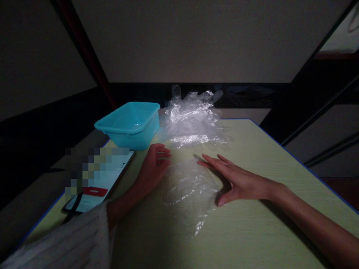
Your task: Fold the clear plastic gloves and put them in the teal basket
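A thin piece of clear plastic [187,186] lies flat on the table between my hands, wrinkled and shiny; its full outline is hard to make out. At its left edge is my left hand [157,164], fingers loosely bent and slightly apart, with nothing visible in them. My right hand [227,173] hovers over or rests by the right edge, its fingers and thumb spread. Whether either hand touches the plastic, I cannot tell. Beyond them sits a loose heap of clear disposable plastic gloves [193,119], several finger shapes sticking out.
A turquoise plastic basin [151,129] stands at the back left, beside the heap. Nearer, left of my left forearm, lies a phone [112,179] with its screen lit and partly pixelated. The pale table [252,231] has a blue edge, and a light panel [196,45] rises behind it.
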`<state>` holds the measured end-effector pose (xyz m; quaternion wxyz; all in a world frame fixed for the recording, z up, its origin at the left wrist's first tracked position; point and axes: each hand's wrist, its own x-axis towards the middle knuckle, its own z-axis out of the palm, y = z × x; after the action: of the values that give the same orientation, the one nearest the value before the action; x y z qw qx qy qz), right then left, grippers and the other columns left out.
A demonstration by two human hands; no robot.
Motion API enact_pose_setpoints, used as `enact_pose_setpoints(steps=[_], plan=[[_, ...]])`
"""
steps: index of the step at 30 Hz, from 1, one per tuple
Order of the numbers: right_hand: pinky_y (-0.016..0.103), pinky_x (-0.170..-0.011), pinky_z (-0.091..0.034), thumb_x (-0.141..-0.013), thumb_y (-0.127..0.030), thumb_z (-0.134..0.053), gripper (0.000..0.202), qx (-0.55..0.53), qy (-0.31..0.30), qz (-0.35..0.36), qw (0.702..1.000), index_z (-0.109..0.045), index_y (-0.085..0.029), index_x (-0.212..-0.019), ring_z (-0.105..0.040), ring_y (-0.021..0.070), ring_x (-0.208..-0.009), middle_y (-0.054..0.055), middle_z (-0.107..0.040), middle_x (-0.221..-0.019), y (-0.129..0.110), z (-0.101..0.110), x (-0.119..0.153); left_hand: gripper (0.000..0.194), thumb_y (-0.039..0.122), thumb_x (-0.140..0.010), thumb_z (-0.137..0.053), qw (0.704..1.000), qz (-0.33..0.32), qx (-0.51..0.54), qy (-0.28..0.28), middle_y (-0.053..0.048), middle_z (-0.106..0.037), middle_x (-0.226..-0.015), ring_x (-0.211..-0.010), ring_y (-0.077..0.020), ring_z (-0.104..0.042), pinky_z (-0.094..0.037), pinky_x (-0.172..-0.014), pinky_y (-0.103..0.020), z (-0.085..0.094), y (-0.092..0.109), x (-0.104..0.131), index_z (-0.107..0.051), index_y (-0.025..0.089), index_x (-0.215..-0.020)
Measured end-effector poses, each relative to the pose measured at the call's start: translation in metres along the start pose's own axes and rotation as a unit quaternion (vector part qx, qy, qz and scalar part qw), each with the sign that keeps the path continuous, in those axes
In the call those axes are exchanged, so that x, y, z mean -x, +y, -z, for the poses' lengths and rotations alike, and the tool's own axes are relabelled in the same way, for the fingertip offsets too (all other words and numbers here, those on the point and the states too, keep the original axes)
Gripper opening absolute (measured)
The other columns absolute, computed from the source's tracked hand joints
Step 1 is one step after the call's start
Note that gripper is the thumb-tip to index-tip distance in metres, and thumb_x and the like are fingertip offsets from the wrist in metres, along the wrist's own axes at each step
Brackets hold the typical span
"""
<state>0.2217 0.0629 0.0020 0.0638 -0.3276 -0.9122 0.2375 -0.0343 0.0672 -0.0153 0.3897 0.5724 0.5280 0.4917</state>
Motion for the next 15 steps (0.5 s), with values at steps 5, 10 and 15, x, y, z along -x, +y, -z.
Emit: enact_pose_setpoints(steps=[5,10,15], plan=[[0.062,-0.104,-0.008,-0.07,-0.058,-0.063,0.109,0.041,0.011,-0.028,0.999,0.011,-0.024,-0.143,-0.017,0.0337,-0.134,0.017,-0.019,-0.148,-0.002,-0.001,0.009,0.035,0.021,-0.061,-0.055,1.0,0.006,0.006,0.003,-0.003,-0.053,-0.093,-0.084,-0.017,-0.056,-0.046,-0.074,-0.034,0.0,-0.002,-0.001,-0.038,0.02,-0.091],[0.063,-0.103,-0.015,-0.075,-0.064,-0.052,0.103,0.084,0.007,-0.059,0.995,0.008,-0.017,-0.144,-0.015,0.037,-0.134,0.021,-0.014,-0.148,-0.008,-0.001,0.019,0.031,0.02,-0.061,-0.054,1.0,0.02,-0.013,-0.006,-0.002,-0.053,-0.093,-0.082,-0.0158,-0.056,-0.046,-0.075,-0.033,-0.001,0.003,0.0,-0.039,0.02,-0.088],[0.06,-0.105,-0.018,-0.078,-0.061,-0.051,0.093,0.082,0.032,-0.032,0.996,-0.007,-0.015,-0.145,-0.024,0.036,-0.132,0.021,-0.024,-0.145,-0.007,0.001,0.017,0.025,0.018,-0.063,-0.054,0.999,0.009,-0.036,-0.016,-0.003,-0.054,-0.093,-0.086,-0.0164,-0.057,-0.047,-0.075,-0.032,-0.001,0.007,0.003,-0.043,0.02,-0.086]])
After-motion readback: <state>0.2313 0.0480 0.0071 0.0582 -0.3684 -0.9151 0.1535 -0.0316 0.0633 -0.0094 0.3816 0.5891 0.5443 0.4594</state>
